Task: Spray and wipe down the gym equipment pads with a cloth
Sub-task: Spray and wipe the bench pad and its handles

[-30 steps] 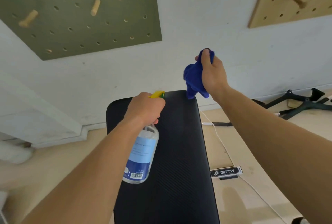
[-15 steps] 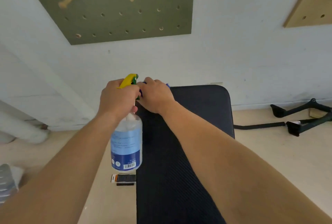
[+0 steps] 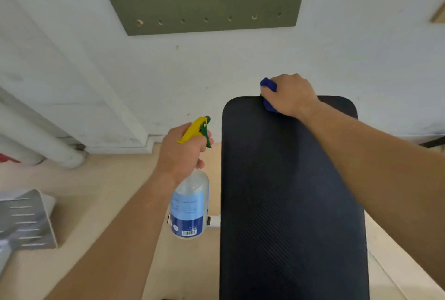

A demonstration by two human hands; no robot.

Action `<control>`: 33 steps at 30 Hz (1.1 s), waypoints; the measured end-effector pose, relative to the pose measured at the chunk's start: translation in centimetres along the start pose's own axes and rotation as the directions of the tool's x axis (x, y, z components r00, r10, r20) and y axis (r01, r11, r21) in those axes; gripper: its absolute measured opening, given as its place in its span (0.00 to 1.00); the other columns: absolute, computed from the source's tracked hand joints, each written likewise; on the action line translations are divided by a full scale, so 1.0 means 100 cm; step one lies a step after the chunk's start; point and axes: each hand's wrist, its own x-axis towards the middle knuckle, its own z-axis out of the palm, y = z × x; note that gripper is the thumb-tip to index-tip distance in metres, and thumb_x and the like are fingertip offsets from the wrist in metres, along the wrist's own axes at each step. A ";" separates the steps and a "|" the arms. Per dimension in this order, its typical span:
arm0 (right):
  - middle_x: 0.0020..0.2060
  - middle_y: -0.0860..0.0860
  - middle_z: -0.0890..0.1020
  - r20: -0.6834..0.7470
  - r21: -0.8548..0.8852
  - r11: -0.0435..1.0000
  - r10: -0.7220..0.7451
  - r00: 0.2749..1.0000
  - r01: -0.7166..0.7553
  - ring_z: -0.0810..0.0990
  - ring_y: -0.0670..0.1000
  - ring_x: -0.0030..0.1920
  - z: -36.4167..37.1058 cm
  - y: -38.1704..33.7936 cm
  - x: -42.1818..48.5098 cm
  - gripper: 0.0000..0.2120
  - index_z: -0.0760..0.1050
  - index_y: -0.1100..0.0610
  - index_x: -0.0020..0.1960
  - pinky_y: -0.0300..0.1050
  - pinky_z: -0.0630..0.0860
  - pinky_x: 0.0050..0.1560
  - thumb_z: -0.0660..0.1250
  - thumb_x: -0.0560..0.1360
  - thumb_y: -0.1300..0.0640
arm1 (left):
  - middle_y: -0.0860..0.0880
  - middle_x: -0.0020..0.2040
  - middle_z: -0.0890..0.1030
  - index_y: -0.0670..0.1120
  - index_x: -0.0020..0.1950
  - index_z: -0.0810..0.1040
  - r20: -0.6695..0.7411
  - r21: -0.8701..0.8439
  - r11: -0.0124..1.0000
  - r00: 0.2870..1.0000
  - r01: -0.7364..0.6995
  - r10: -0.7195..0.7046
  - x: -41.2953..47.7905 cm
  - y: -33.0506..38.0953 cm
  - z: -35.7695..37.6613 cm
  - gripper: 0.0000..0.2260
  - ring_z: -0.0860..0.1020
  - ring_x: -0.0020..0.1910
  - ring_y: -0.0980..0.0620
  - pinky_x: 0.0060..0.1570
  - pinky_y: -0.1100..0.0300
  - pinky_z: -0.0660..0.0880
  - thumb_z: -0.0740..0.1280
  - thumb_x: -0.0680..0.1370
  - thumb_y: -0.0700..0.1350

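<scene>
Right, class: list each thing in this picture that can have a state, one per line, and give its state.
Left hand: gripping the bottle's neck.
Right hand: pressing the cloth on the pad.
Bottle: held upright beside the pad, off the floor.
Cloth: bunched under the hand at the pad's far edge.
Pad: flat; wetness cannot be told.

Cloth [image 3: 269,87] lies on the pad's [image 3: 289,203] far end; spray bottle [image 3: 189,201] left beside it.

Blue cloth [image 3: 269,87] mostly hidden under right hand [image 3: 289,95]
</scene>
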 end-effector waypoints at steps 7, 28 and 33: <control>0.38 0.49 0.78 0.088 -0.006 0.966 -0.256 0.963 0.257 0.77 0.54 0.41 0.023 -0.073 0.009 0.14 0.72 0.49 0.39 0.47 0.71 0.42 0.59 0.80 0.44 | 0.42 0.47 0.87 0.47 0.42 0.85 0.022 -0.036 0.999 1.000 0.021 -0.020 -0.006 -0.055 -0.016 0.11 0.81 0.45 0.49 0.31 0.57 0.77 0.64 0.66 0.40; 0.39 0.50 0.81 0.327 -0.499 0.567 -0.578 0.748 0.656 0.77 0.56 0.41 0.108 -0.116 -0.118 0.21 0.79 0.52 0.45 0.52 0.72 0.49 0.53 0.79 0.40 | 0.42 0.46 0.86 0.45 0.44 0.85 0.061 -0.128 0.991 0.998 0.025 -0.017 -0.046 -0.121 -0.029 0.13 0.77 0.35 0.53 0.31 0.58 0.80 0.65 0.66 0.45; 0.44 0.49 0.82 0.583 -0.409 0.423 -0.561 0.588 0.809 0.79 0.56 0.45 0.120 -0.118 -0.164 0.19 0.80 0.49 0.53 0.51 0.70 0.53 0.56 0.78 0.40 | 0.42 0.46 0.86 0.47 0.43 0.85 0.062 -0.175 0.983 0.997 0.050 -0.039 -0.064 -0.155 -0.035 0.09 0.78 0.37 0.53 0.31 0.58 0.79 0.65 0.72 0.37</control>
